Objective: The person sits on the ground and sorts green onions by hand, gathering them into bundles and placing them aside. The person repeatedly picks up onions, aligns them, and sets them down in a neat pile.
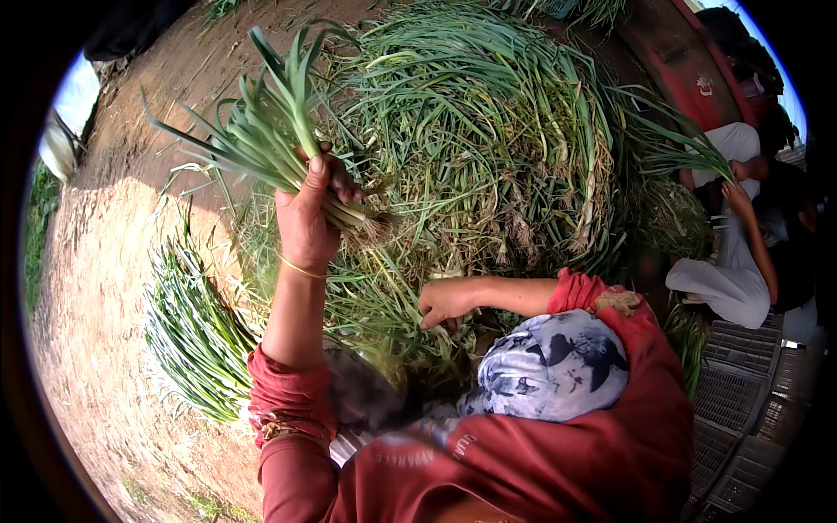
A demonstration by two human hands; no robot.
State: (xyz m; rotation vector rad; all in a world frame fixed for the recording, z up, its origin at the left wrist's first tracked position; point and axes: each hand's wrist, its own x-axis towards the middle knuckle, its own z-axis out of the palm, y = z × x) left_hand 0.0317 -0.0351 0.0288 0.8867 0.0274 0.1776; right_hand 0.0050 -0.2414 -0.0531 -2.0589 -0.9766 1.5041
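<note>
My left hand [314, 202], raised at the upper left, is closed around a bunch of green onions [271, 140]. The leaves point up and left, and the white stems with stringy roots stick out to the lower right. A rubber band sits on that wrist. Lower and to the right, my right hand [451, 301] hangs over loose leaves and peelings [386, 307], fingers bent down; their tips are partly hidden, so I cannot tell whether they hold anything. Beyond both hands lies a big heap of green onions [471, 111] with brownish roots and yellowed leaves.
A pile of green onions [189, 333] lies on the bare soil [91, 261] at left. A patterned cloth covers my raised knee [556, 366]. At right, a seated person [726, 281] holds green onions [693, 153]. Black plastic crates [732, 386] stand at lower right.
</note>
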